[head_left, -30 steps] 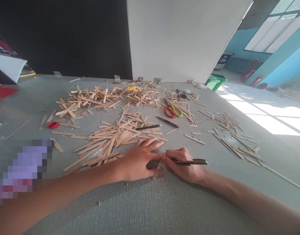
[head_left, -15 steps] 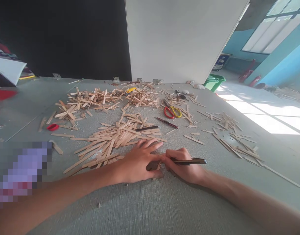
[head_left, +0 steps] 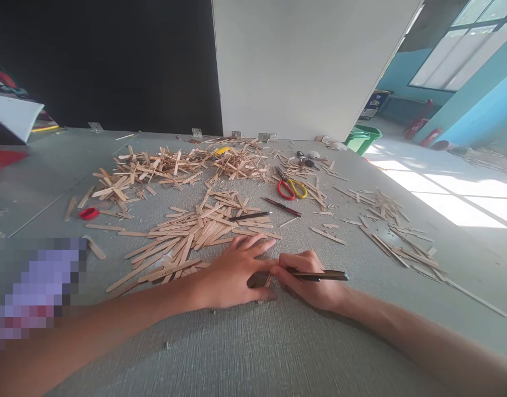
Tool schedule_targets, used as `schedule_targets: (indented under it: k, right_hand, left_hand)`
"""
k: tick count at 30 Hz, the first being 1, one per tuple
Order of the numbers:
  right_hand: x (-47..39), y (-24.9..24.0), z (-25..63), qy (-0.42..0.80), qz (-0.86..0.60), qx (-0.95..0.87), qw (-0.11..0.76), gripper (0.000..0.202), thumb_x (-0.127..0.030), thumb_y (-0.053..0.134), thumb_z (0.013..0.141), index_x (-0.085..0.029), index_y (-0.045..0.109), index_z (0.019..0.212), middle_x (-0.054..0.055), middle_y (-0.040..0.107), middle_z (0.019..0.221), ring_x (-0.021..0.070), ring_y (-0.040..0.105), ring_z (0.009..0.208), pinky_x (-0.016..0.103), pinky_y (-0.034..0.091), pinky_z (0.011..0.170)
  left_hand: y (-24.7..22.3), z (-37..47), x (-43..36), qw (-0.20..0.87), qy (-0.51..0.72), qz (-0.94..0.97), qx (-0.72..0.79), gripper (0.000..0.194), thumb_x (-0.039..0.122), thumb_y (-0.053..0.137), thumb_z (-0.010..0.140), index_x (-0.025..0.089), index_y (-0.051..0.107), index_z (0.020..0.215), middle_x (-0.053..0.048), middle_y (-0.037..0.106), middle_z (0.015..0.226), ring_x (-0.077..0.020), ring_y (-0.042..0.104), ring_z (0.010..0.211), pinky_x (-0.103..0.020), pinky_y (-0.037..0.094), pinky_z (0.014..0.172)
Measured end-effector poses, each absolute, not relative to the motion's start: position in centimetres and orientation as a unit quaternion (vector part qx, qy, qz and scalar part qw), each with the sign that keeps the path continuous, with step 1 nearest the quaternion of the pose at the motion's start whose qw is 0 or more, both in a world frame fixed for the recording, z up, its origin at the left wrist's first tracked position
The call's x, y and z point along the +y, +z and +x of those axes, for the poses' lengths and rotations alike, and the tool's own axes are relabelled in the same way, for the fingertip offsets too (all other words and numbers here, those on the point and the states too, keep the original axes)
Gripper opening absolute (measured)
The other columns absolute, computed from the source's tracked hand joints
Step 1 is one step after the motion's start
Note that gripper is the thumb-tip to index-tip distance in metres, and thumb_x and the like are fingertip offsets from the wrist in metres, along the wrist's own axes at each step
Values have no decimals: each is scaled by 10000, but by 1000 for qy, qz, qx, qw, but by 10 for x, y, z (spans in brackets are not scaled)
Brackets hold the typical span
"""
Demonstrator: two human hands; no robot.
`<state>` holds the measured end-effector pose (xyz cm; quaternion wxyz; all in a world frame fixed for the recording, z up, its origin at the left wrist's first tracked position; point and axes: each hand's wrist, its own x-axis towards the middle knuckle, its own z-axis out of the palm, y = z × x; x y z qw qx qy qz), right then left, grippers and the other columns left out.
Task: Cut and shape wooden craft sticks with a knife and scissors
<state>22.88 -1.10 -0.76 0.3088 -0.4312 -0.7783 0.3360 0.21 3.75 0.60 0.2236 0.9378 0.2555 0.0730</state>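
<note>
My left hand lies on the grey table with its fingers spread. Its thumb and index finger press on a short wooden stick, which is mostly covered. My right hand is closed around a dark pen, whose back end points right. The pen's tip is hidden behind the fingers, close to the stick. Just beyond my left hand is a loose pile of wooden sticks, with a black pencil lying across its right side.
Behind the pile are scissors with red and yellow handles and a dark red pen. A red ring lies to the left. More sticks are heaped farther back, and thin strips lie at the right.
The back end of the pen in my right hand has shifted very slightly down and left. My left hand stays in place.
</note>
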Motion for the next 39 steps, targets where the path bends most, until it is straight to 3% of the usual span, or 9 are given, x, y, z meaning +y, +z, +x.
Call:
schedule_targets:
  k: [5, 15, 24, 30, 39]
  right_hand:
    - [-10, -9, 230, 309, -421, -802, 290, 414, -360, 494, 1072, -188, 521, 697, -61, 437, 583, 78, 345, 517, 240, 283, 517]
    - [-9, -15, 234, 295, -376, -830, 289, 353, -352, 451, 1098, -161, 648, 875, -23, 523, 665, 87, 414, 562, 240, 324, 552]
    - [-11, -11, 231, 283, -410, -804, 323, 398, -310, 498, 1064, -189, 466, 687, -68, 430, 573, 63, 339, 498, 210, 283, 498]
    - [-10, -12, 230, 279, -413, -805, 321, 383, -313, 523, 1050, -187, 479, 691, -73, 414, 572, 61, 334, 494, 207, 268, 486]
    - [-10, -17, 232, 289, -380, -826, 301, 344, -320, 479, 1088, -191, 512, 770, -63, 430, 640, 76, 340, 543, 237, 281, 535]
  left_hand:
    - [7, 2, 38, 220, 71, 939, 256, 408, 523, 759, 899, 393, 689, 1279, -40, 333, 1685, -419, 244, 1551, -679, 219, 1192]
    - [13, 2, 38, 221, 59, 941, 250, 433, 594, 666, 950, 419, 644, 1346, -22, 313, 1694, -399, 218, 1566, -661, 222, 1202]
    - [8, 2, 39, 208, 59, 943, 254, 415, 564, 737, 906, 422, 672, 1291, -22, 313, 1694, -399, 226, 1564, -669, 241, 1193]
    - [8, 3, 39, 220, 52, 938, 264, 412, 507, 777, 885, 412, 682, 1275, -21, 316, 1693, -411, 200, 1569, -687, 225, 1191]
    - [16, 5, 37, 237, 46, 932, 271, 400, 589, 722, 908, 403, 700, 1261, -12, 311, 1695, -392, 188, 1577, -659, 218, 1214]
